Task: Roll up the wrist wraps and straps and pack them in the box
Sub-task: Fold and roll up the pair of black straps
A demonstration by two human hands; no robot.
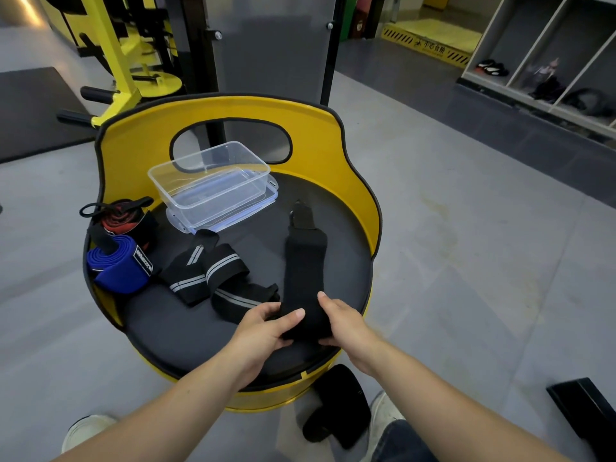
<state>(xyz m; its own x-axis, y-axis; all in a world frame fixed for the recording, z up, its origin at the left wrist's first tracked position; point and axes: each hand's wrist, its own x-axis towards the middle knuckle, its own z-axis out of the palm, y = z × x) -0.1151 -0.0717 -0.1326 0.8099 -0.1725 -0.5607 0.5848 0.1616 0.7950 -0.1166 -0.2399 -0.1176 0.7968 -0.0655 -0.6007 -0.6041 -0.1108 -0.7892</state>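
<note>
1. I hold the near end of the plain black wrist wrap [305, 271] in both hands. My left hand [266, 328] has its fingers curled under the near end with the thumb pressed on top; my right hand [343, 323] pinches the right edge. Both grips are closed on the fabric, neither one wide.
2. The wrap lies flat on the black seat pad [200, 328], running from my hands towards the far side, where its narrower tab end [301, 215] rests. Judgement: laid out straight so the roll can start tight at the near end and feed evenly.
3. Two hands, one at each edge, should keep the first turn square; a skewed start would likely cone.
4. The clear plastic box [213, 181] sits open at the far side, on top of what looks like its lid [233, 208]. Nothing is visible inside it. It is placed within reach, apart from the rolling area.
5. Left of my wrap: grey-striped black straps [213, 275], loosely crossed, not yet rolled. Further left, a blue wrap [116, 265], loosely bundled, and a red-and-black wrap [120, 218] behind it.
6. The yellow backrest [333, 141] curves around the far edge of the pad.
7. Progress, judged: early; no item boxed.
</note>
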